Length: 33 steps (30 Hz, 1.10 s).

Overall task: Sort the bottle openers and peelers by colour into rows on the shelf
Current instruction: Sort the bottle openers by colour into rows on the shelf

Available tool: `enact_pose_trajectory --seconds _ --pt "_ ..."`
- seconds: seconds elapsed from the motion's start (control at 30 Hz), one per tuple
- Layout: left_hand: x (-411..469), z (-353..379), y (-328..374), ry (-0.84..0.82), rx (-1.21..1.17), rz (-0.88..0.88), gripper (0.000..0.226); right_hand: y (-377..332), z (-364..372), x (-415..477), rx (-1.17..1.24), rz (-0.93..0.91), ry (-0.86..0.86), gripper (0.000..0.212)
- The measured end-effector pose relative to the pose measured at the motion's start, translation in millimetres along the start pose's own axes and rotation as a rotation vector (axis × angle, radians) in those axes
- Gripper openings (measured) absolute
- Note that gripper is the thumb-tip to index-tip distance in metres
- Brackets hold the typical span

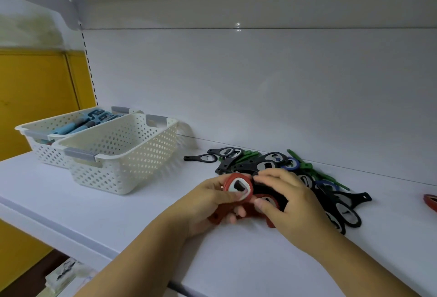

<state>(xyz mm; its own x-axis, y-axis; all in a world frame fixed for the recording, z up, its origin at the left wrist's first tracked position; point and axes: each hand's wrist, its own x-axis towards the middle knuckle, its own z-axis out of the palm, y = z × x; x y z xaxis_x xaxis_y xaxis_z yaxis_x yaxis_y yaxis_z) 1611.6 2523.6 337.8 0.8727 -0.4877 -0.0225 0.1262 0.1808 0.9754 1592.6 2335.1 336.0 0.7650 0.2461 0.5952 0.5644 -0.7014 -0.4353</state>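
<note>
A mixed pile of bottle openers in black, green and blue lies on the white shelf against the back wall. My left hand grips a small stack of red bottle openers, its thumb across the top one's metal ring. My right hand is beside it, pinching another red opener at the pile's front edge. Black openers spread out to the right of my right hand.
Two white perforated baskets stand at the left: the nearer basket looks empty, the farther basket holds blue peelers. A red object shows at the right edge. The shelf's front edge runs diagonally below my arms.
</note>
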Motion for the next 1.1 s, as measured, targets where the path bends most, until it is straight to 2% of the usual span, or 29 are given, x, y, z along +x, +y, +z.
enact_pose_trajectory --seconds 0.07,0.13,0.2,0.27,0.33,0.43,0.5,0.6,0.67,0.83,0.97,1.1 --pt "2.3 -2.3 0.6 0.084 -0.112 0.021 0.032 3.9 -3.2 -0.8 -0.18 0.133 -0.063 0.046" --pt "3.2 -2.7 -0.1 0.114 -0.161 0.004 0.035 6.5 -4.4 -1.8 -0.352 0.22 -0.233 0.051" --pt "4.0 -2.3 -0.9 0.138 -0.149 -0.02 0.034 5.5 -3.3 -2.7 -0.385 0.252 -0.363 0.051" --pt "5.0 -2.8 -0.8 0.166 -0.163 -0.022 0.036 4.3 -1.7 -2.7 -0.372 0.266 -0.398 0.049" --pt "6.1 -4.0 -0.2 0.194 -0.193 -0.003 0.041 4.0 -0.6 -1.4 -0.358 0.238 -0.351 0.045" --pt "7.0 -6.1 0.6 0.254 -0.216 0.093 0.046 2.9 -3.0 -0.1 -0.239 0.178 -0.174 0.021" --pt "6.8 -7.8 1.9 0.299 -0.227 0.157 0.046 -0.9 -6.2 -1.0 -0.135 0.159 -0.084 0.023" --pt "7.8 -9.4 1.3 0.319 -0.26 0.177 0.045 -8.4 -7.7 -3.0 0.108 0.224 -0.02 0.031" --pt "7.5 -7.3 1.3 0.282 -0.27 0.16 0.045 -12.2 -7.7 -3.8 0.258 0.242 0.001 0.032" --pt "0.5 0.5 2.2 0.095 -0.197 0.014 0.044 -13.6 -8.2 -3.5 0.373 0.248 -0.002 0.03" --pt "-6.7 8.4 0.2 -0.073 -0.032 -0.074 0.028 -13.7 -1.7 -4.8 0.374 0.232 0.063 0.038" --pt "-9.8 6.1 2.4 -0.171 0.15 -0.041 0.03 -13.7 -1.3 -4.4 0.375 0.203 0.095 0.042"
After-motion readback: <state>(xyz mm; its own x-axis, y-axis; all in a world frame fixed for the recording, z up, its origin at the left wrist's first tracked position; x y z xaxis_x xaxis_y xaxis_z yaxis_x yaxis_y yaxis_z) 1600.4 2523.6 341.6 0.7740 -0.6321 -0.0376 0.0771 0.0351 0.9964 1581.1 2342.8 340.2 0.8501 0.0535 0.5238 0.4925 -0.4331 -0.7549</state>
